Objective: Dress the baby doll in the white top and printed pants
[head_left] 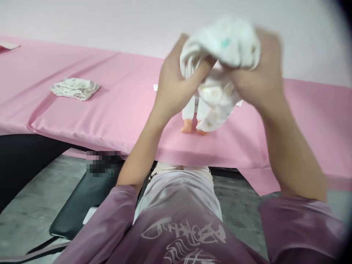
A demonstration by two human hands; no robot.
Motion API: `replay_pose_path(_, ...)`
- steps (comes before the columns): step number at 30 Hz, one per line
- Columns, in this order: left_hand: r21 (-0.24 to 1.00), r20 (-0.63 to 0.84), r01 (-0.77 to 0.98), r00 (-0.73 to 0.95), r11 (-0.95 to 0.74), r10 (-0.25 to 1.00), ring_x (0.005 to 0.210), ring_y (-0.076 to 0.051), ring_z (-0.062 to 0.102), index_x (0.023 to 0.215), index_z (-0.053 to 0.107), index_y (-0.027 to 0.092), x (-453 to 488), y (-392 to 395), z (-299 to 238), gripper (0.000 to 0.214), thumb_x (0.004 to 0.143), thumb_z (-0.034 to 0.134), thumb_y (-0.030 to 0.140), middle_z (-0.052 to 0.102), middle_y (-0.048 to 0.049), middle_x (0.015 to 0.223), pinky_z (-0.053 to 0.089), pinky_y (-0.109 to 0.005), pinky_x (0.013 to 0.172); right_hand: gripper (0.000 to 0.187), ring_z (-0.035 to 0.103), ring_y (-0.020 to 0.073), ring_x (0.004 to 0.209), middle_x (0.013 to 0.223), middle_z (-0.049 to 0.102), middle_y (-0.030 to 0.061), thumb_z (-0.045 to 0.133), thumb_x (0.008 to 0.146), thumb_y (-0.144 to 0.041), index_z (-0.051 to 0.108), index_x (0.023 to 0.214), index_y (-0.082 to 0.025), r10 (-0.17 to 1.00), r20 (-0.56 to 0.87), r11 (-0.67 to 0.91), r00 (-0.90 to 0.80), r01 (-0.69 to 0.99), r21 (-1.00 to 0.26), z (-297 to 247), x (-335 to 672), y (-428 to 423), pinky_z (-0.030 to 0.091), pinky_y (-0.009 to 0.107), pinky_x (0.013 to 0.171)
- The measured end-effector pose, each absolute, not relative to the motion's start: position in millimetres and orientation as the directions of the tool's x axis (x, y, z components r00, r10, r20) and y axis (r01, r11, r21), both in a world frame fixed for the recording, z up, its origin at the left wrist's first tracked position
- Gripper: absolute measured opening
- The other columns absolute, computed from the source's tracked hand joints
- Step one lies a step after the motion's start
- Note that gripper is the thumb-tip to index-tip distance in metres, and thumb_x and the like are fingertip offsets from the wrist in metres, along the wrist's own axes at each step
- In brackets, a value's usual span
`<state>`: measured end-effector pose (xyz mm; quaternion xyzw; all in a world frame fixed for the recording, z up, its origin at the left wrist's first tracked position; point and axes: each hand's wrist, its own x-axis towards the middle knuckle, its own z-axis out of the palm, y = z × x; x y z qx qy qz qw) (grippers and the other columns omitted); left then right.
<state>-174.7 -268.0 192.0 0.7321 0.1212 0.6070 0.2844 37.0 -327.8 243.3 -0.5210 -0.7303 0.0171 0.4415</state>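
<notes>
A white printed baby garment (224,42) is held up and bunched between my two hands, with a loose part hanging down. My left hand (174,82) grips its left side, thumb pressed into the fabric. On the other side my right hand (261,73) is closed round the gathered cloth, slightly blurred. Below and behind the garment lies a doll (187,113) with white-covered legs and bare feet toward me. The doll's upper body is hidden by the garment and my hands.
Pink cloth (132,110) covers the long table, with its front edge close to my waist. A folded printed cloth (75,88) lies at the left. Under the edge stands a black padded seat (82,198). A pale wall (110,22) rises behind the table.
</notes>
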Motion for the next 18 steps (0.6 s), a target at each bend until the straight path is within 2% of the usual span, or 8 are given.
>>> replay_pose_path(1, 0.637, 0.761, -0.083, 0.227, -0.767, 0.608, 0.109, -0.017, 0.079, 0.111, 0.075, 0.020, -179, -271, 176, 0.005, 0.108, 0.079, 0.021, 0.082, 0.0033, 0.107, 0.061, -0.030, 0.102, 0.017, 0.081, 0.0389, 0.129, 0.110, 0.082, 0.0061, 0.087, 0.099, -0.030, 0.081, 0.100, -0.015, 0.790, 0.609, 0.418, -0.068, 0.787, -0.454, 227, 37, -324, 0.062, 0.051, 0.118)
replay_pose_path(3, 0.744, 0.638, 0.058, 0.234, -0.666, 0.733, 0.092, -0.020, 0.077, 0.100, 0.072, 0.021, -187, -282, 143, 0.014, 0.109, 0.081, 0.027, 0.076, 0.0023, 0.088, 0.062, -0.034, 0.095, 0.015, 0.083, 0.0347, 0.115, 0.107, 0.084, 0.0067, 0.086, 0.097, -0.026, 0.082, 0.106, -0.014, 0.866, 0.496, 0.357, -0.063, 0.772, -0.526, 193, 35, -322, 0.065, 0.052, 0.109)
replay_pose_path(5, 0.846, 0.470, 0.135, 0.269, -0.516, 0.841, 0.091, -0.023, 0.078, 0.102, 0.072, 0.022, -194, -296, 111, 0.020, 0.113, 0.076, 0.038, 0.077, -0.0007, 0.090, 0.063, -0.038, 0.091, 0.017, 0.081, 0.0318, 0.110, 0.107, 0.084, 0.0069, 0.081, 0.101, -0.032, 0.083, 0.108, -0.016, 0.929, 0.346, 0.323, -0.127, 0.732, -0.600, 162, 32, -326, 0.066, 0.045, 0.099)
replay_pose_path(8, 0.924, 0.289, 0.169, 0.275, -0.342, 0.917, 0.091, -0.026, 0.079, 0.106, 0.072, 0.023, -202, -314, 74, 0.026, 0.113, 0.073, 0.048, 0.081, -0.0038, 0.096, 0.061, -0.038, 0.084, 0.018, 0.077, 0.0260, 0.092, 0.097, 0.083, 0.0048, 0.076, 0.101, -0.036, 0.080, 0.100, -0.019, 0.976, 0.131, 0.214, -0.171, 0.692, -0.689, 129, 26, -334, 0.059, 0.036, 0.082)
replay_pose_path(11, 0.936, 0.153, 0.264, 0.286, -0.232, 0.946, 0.103, -0.031, 0.082, 0.111, 0.074, 0.023, -208, -319, 49, 0.029, 0.104, 0.082, 0.050, 0.086, -0.0068, 0.110, 0.061, -0.040, 0.089, 0.013, 0.072, 0.0222, 0.081, 0.090, 0.081, 0.0027, 0.075, 0.098, -0.034, 0.076, 0.096, -0.021, 0.986, -0.016, 0.104, -0.164, 0.692, -0.714, 111, 20, -336, 0.051, 0.032, 0.074)
replay_pose_path(13, 0.923, 0.083, 0.338, 0.299, -0.187, 0.951, 0.110, -0.034, 0.084, 0.116, 0.074, 0.024, -211, -317, 39, 0.034, 0.099, 0.086, 0.051, 0.088, -0.0084, 0.118, 0.062, -0.042, 0.091, 0.013, 0.071, 0.0226, 0.083, 0.089, 0.081, 0.0029, 0.076, 0.097, -0.033, 0.072, 0.093, -0.022, 0.987, -0.041, 0.083, -0.153, 0.720, -0.689, 102, 18, -334, 0.048, 0.032, 0.073)
replay_pose_path(15, 0.896, 0.050, 0.410, 0.295, -0.173, 0.954, 0.112, -0.037, 0.084, 0.117, 0.074, 0.024, -214, -314, 35, 0.034, 0.097, 0.086, 0.049, 0.089, -0.0095, 0.120, 0.063, -0.043, 0.091, 0.013, 0.071, 0.0244, 0.089, 0.093, 0.081, 0.0041, 0.077, 0.096, -0.032, 0.068, 0.093, -0.022, 0.989, -0.041, 0.079, -0.139, 0.756, -0.650, 96, 15, -331, 0.046, 0.032, 0.074)
replay_pose_path(18, 0.825, 0.067, 0.529, 0.260, -0.200, 0.963, 0.112, -0.039, 0.084, 0.116, 0.072, 0.024, -215, -312, 33, 0.028, 0.097, 0.084, 0.040, 0.088, -0.0107, 0.116, 0.063, -0.047, 0.097, 0.014, 0.074, 0.0285, 0.097, 0.106, 0.083, 0.0071, 0.076, 0.097, -0.028, 0.065, 0.104, -0.023, 0.991, -0.075, 0.043, -0.111, 0.792, -0.609, 92, 8, -328, 0.047, 0.034, 0.077)
